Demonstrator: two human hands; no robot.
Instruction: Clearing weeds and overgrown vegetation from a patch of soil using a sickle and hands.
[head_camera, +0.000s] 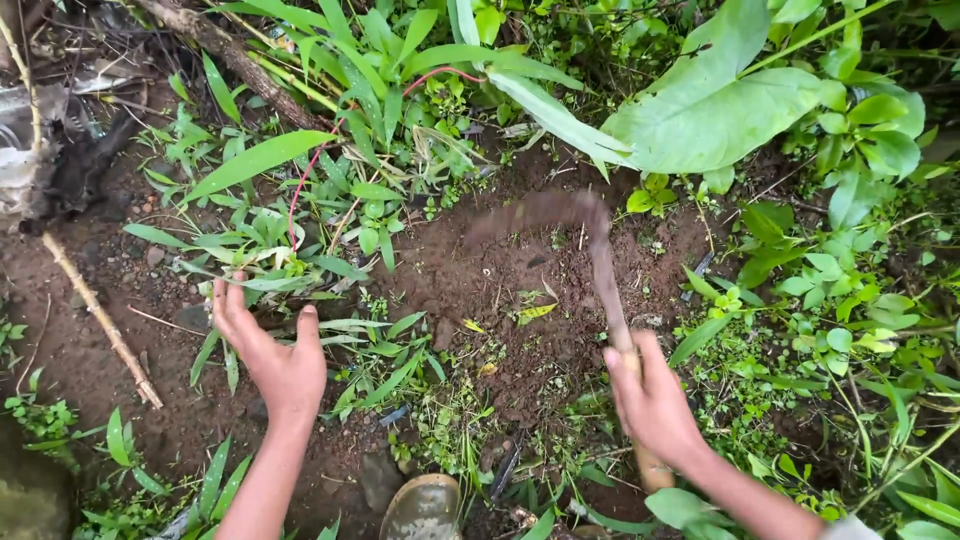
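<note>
My right hand (652, 398) grips the wooden handle of a sickle (585, 225). Its curved, dirt-covered blade is blurred and arcs to the left above a patch of bare brown soil (520, 330). My left hand (268, 350) is open, palm down, with fingers spread over grass blades (290, 265) at the left edge of the soil patch. It holds nothing.
Broad green leaves (720, 105) and weeds surround the soil patch on the top and right. A dry stick (100, 320) lies on the ground at left. A fallen branch (235, 60) crosses the top left. The toe of a muddy shoe (422, 508) shows at the bottom.
</note>
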